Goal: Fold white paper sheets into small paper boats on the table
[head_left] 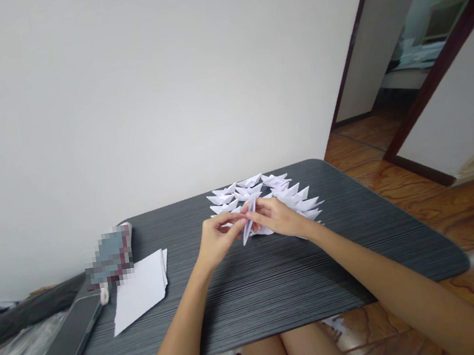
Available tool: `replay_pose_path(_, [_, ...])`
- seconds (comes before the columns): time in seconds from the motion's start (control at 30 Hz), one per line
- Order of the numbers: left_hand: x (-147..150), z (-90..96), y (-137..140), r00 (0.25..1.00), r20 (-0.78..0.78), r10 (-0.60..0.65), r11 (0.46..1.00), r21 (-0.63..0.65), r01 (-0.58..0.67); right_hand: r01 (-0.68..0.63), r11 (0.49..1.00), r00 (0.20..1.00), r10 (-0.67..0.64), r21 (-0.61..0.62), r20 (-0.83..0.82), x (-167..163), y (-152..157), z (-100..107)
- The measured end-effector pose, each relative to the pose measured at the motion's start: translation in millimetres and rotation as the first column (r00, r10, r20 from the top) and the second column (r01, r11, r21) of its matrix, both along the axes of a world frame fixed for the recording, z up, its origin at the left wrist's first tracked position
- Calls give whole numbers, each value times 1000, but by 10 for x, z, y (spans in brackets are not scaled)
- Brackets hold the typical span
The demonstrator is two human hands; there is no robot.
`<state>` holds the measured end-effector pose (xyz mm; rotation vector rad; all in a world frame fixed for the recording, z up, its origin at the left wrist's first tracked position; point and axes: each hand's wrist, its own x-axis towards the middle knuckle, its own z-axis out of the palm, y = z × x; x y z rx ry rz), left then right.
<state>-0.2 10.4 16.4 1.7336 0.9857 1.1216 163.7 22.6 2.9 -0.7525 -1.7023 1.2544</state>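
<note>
Between my hands, above the dark table, is a folded white paper piece [249, 227], narrow and pointed at both ends, tilted on edge. My left hand [221, 235] pinches it from the left with thumb and fingers. From the right, my right hand [278, 217] grips the same piece, its thumb near the middle fold. Behind and beside my hands stand several folded white paper boats [250, 192] in close rows. My fingers hide some of those boats and part of the held piece.
A stack of white paper sheets [140, 291] lies on the left of the dark wood-grain table [279, 289]. Near it are a blurred-out item [109, 257] and a long dark flat object [63, 354]. A white wall [141, 97] backs the table; a doorway opens at right.
</note>
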Motion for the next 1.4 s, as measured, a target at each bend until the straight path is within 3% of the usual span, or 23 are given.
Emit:
replay_pose_path(0.63, [12, 31, -12, 1000, -7, 3, 999, -34, -3, -52, 998, 999, 52, -29, 2, 14, 1, -22])
replay_pose_path(0.73, [10, -1, -7, 999, -45, 16, 999, 29, -15, -60, 997, 998, 60, -47, -9, 11, -1, -31])
replay_pose_path(0.8, [7, -21, -9, 992, -113, 59, 989, 140, -43, -56, 998, 998, 56, -40, -11, 12, -3, -32])
replay_pose_path(0.87, [7, -33, -16, 971, -191, 142, 953, 293, -82, -55, 998, 999, 55, -23, 0, 13, -1, -34])
replay_pose_path(1.0, [21, -55, -32, 915, -266, 303, 821, 561, -109, -4, 999, 999, 2, 50, 45, -2, 19, -60])
replay_pose_path(1.1, [40, -96, -29, 892, -265, 365, 743, 660, -108, 157, 973, 979, -176, 167, 108, -37, 29, -93])
replay_pose_path(1.2, [60, -144, -26, 880, -249, 404, 708, 695, -128, 270, 932, 942, -307, 242, 132, -77, 17, -102])
replay_pose_path(1.27, [72, -164, -35, 874, -250, 418, 725, 671, -155, 295, 915, 935, -335, 276, 112, -95, 4, -88])
replay_pose_path(1.4, [89, -166, -78, 864, -311, 397, 810, 561, -170, 270, 912, 947, -310, 309, 85, -94, -12, -45])
